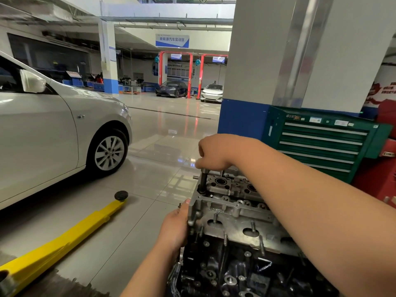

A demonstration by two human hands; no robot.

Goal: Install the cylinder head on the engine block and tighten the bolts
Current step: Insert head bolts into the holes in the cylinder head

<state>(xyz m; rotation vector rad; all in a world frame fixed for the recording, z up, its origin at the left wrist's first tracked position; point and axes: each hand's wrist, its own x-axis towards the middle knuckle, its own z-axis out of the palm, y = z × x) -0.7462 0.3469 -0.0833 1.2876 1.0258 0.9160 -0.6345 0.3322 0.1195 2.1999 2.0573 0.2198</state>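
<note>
Hanging blue-white sign reads 新能源汽车实训区; wheel hub shows VW badge; casting mark on cylinder head too blurred.

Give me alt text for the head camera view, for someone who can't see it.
A person's right hand grips a dark socket tool standing in the corner of a cylinder head seated on an engine block, while the left hand holds the head's end. Around them: a white car, a yellow lift arm and a green tool cabinet.
</note>
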